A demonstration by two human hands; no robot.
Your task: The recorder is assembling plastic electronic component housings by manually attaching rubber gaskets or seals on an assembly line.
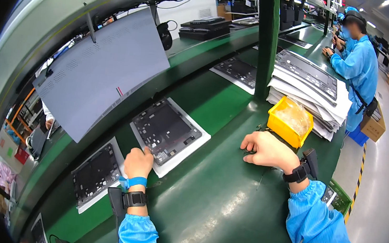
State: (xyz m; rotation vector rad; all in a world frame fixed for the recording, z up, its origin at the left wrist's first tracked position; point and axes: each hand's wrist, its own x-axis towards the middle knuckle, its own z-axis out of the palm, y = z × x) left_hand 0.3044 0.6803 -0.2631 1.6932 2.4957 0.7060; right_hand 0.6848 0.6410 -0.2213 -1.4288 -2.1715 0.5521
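Observation:
My left hand (138, 163) is closed, its fingers curled at the near corner of a black laptop panel (167, 130) lying on a white sheet. What its fingers hold, if anything, is hidden. A second such panel (97, 174) lies just left of that hand. My right hand (271, 152) hovers low over the green bench, thumb and fingers curled together. Anything in its grip is too small to name. Tiny dark bits lie by its fingertips. Right behind it stands a yellow bin (284, 128) with a clear plastic bag inside.
A stack of white sheets (302, 102) with a panel on top stands behind the bin. A green post (265, 43) rises from the bench (213, 210). A grey panel (109, 68) hangs at the left. A person in blue (361, 68) works farther along; a green crate (340, 198) sits beside the bench.

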